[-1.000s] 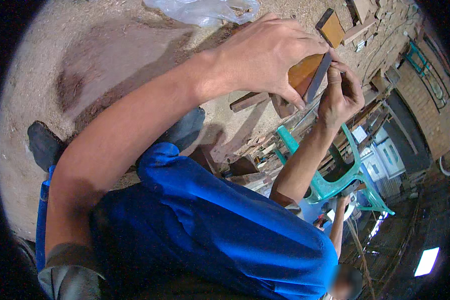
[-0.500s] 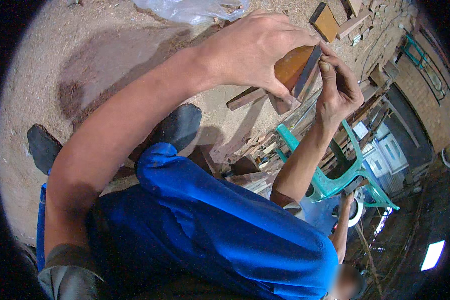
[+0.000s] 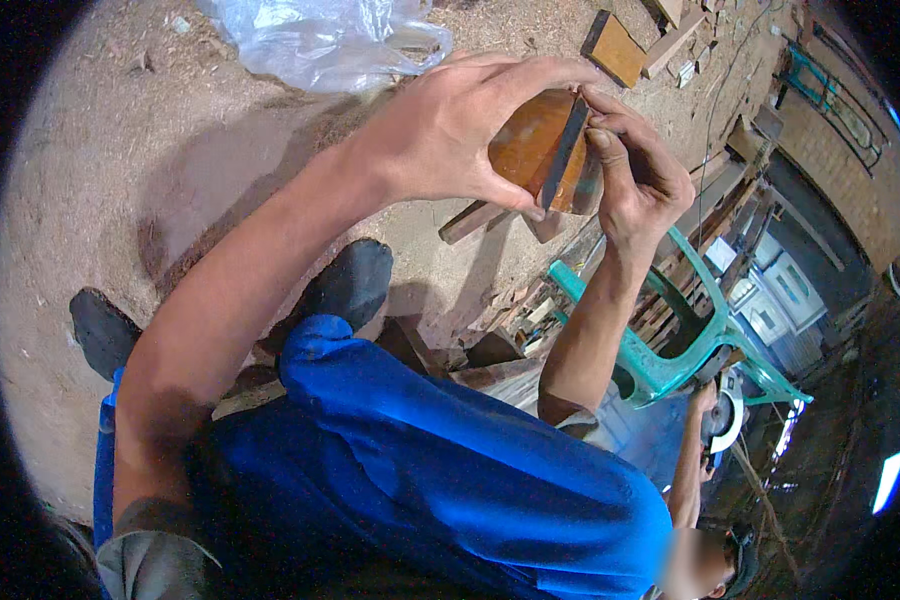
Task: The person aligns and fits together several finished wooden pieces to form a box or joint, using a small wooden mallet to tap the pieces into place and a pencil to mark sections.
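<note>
My left hand [image 3: 445, 135] spans an orange-brown wooden block [image 3: 522, 138], fingers over its upper end and thumb at the lower end. Along the block runs a dark, nearly black narrow edge [image 3: 566, 150], tilted and facing up. My right hand [image 3: 642, 178] is closed in a pinch beside that edge, its fingertips touching the block's upper right end. What lies between the right thumb and fingers, if anything, is hidden. Beneath the block, wooden offcuts [image 3: 470, 221] rest on the dusty ground.
A clear plastic bag [image 3: 320, 45] lies on the ground at the top. Another brown block with a dark edge [image 3: 615, 50] is at upper right, near scrap wood. Right of my forearm stands a green plastic chair [image 3: 685, 370]; another person's arm [image 3: 688, 455] is beyond, by a round white-guarded tool [image 3: 728, 410].
Both hands and the block have shifted left and slightly down in view. More of the block's orange-brown face shows on the right of its dark edge.
</note>
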Action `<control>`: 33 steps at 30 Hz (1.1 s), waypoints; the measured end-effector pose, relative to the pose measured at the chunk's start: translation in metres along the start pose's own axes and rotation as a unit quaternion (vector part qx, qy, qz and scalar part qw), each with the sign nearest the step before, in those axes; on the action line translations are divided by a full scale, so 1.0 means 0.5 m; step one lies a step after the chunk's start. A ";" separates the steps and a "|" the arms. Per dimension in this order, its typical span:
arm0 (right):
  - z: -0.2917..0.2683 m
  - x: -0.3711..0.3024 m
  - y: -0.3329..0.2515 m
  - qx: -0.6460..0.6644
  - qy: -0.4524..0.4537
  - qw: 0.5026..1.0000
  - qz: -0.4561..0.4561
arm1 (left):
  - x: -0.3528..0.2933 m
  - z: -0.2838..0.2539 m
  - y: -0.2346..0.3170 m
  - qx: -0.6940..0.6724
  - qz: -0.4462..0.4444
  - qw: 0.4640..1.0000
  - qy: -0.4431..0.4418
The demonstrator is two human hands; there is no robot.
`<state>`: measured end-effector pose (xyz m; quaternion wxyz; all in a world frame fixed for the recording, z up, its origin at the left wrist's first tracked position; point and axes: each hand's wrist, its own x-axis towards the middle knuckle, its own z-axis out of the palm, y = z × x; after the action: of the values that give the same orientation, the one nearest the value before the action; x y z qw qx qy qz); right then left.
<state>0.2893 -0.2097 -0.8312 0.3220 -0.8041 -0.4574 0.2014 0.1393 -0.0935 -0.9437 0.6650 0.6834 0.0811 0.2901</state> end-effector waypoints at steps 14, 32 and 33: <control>-0.016 0.012 0.018 -0.004 -0.030 0.998 -0.047 | -0.004 0.000 -0.023 -0.020 0.069 0.997 -0.010; 0.004 0.009 0.017 -0.026 0.009 0.997 -0.079 | 0.000 -0.019 -0.014 -0.004 0.058 0.998 -0.030; 0.003 0.010 0.014 -0.029 0.008 0.997 -0.075 | 0.000 -0.020 -0.011 -0.007 0.053 0.998 -0.029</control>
<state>0.2949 -0.2077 -0.8376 0.3162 -0.7779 -0.5199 0.1569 0.1360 -0.0843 -0.9495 0.6553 0.6904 0.0231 0.3056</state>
